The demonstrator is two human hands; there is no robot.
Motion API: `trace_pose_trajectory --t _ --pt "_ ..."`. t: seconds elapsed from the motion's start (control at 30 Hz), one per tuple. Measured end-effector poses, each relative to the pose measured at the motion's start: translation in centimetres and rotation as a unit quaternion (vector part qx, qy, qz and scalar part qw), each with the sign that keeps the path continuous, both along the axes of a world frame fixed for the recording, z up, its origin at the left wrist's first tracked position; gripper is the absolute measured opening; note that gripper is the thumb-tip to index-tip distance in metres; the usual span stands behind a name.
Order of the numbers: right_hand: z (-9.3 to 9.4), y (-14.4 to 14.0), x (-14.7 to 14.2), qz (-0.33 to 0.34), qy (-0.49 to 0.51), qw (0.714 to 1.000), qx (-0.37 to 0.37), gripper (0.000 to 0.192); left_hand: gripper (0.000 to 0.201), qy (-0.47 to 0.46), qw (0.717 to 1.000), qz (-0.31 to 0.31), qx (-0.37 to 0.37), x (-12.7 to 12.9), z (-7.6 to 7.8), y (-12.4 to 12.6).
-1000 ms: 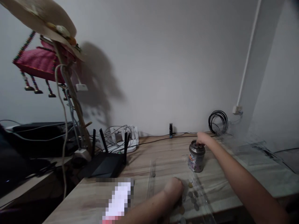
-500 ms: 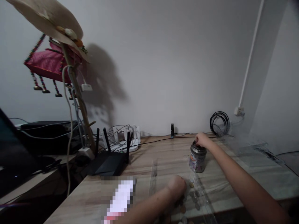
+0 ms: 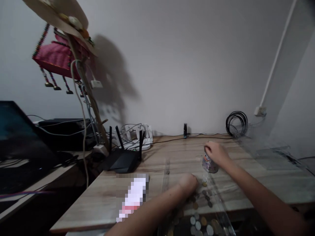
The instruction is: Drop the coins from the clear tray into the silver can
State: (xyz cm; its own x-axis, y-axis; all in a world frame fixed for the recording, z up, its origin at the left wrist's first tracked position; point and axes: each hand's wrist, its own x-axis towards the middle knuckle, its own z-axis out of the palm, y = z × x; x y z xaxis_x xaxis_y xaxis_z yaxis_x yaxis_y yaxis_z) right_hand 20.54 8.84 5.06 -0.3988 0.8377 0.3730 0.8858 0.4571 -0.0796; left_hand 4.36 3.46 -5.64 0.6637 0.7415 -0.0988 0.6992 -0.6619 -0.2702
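My right hand [image 3: 218, 153] is at the top of a small printed tin can [image 3: 209, 166] and covers its mouth. Its fingers are curled down, and whatever they pinch is hidden. Nearer to me, my left hand [image 3: 190, 183] hangs low over a clear plastic tray [image 3: 222, 209]. That hand is smeared by motion and turned so its fingers do not show. Several silver and gold coins [image 3: 198, 225] lie loose in the tray, with more of them just right of the left hand.
A black router [image 3: 123, 159] with upright antennas and a blurred-out phone-like object [image 3: 135, 195] are on the left. A small dark bottle [image 3: 185, 130] and coiled black cable [image 3: 236, 124] stand by the wall. Clear plastic sheeting [image 3: 270, 154] lies at right; a laptop [image 3: 17, 131] is far left.
My right hand has shifted from the far rim of the tin to its near right side, hiding the mouth. The view has tilted down, showing more coins in the tray.
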Motion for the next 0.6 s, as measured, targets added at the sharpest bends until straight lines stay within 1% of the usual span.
trace_pose_trajectory --t 0.03,0.07,0.13,0.17,0.23,0.3,0.5,0.6 --pt "-1.2 -1.1 -0.4 0.039 -0.025 0.999 -0.025 0.028 0.007 0.005 1.000 0.009 -0.002 -0.1 0.2 -0.1" --pt "-2.6 -2.1 -0.9 0.071 -0.064 0.993 -0.069 0.024 0.008 0.008 1.000 0.022 -0.009 -0.2 0.4 -0.3" --pt "-5.5 -3.6 -1.5 0.101 -0.155 0.973 -0.140 0.019 0.010 0.018 0.999 0.038 -0.019 -0.6 0.9 -0.8" --pt "-6.7 -4.1 -1.6 0.106 -0.193 0.964 -0.149 0.019 0.011 0.019 0.999 0.042 -0.023 -0.7 1.2 -1.1" --pt "-8.2 -4.6 -1.6 0.110 -0.225 0.959 -0.133 0.021 0.013 0.018 0.998 0.047 -0.027 -1.0 1.6 -1.6" --pt "-8.7 -4.7 -1.4 0.118 -0.215 0.961 -0.129 0.021 0.015 0.013 0.998 0.051 -0.031 -1.1 1.9 -1.9" --pt "-7.9 -4.4 -0.5 0.126 -0.165 0.962 -0.174 0.017 0.016 -0.008 0.997 0.054 -0.047 -0.6 1.8 -1.4" --pt "-8.5 -4.5 -0.2 0.130 -0.125 0.966 -0.183 0.018 0.016 -0.019 0.997 0.063 -0.047 -0.4 1.6 -0.9"
